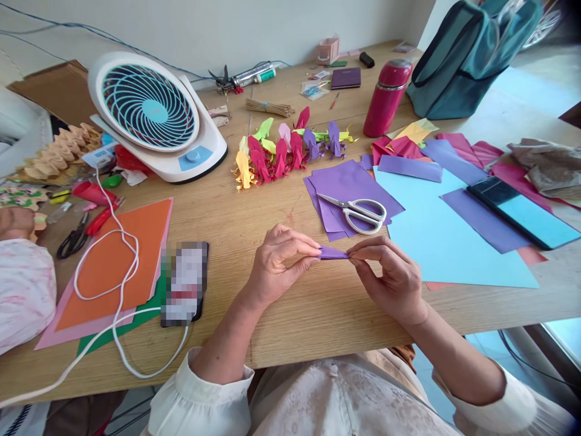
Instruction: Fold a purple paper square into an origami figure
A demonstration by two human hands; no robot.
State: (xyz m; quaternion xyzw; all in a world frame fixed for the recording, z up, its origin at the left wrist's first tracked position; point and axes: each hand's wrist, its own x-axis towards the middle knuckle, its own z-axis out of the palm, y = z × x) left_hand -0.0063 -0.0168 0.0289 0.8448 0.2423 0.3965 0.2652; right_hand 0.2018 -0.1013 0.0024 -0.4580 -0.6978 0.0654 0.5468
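A small folded piece of purple paper (334, 253) is stretched between my two hands, above the table near its front edge. My left hand (285, 260) pinches its left end between thumb and fingers. At the right end, my right hand (389, 272) grips it the same way. Just beyond lie scissors (363, 213) with pale handles, resting on purple paper sheets (358, 181). Farther back stands a cluster of folded paper figures (281, 148) in red, yellow, green, pink and purple.
At left are a white fan (181, 151), a phone (184, 284) with a white cable, and orange paper (113, 260). A light blue sheet (454, 242), another phone (521, 212), a red flask (385, 100) and a teal bag (458, 66) occupy the right. Another person's sleeve (25, 290) shows at far left.
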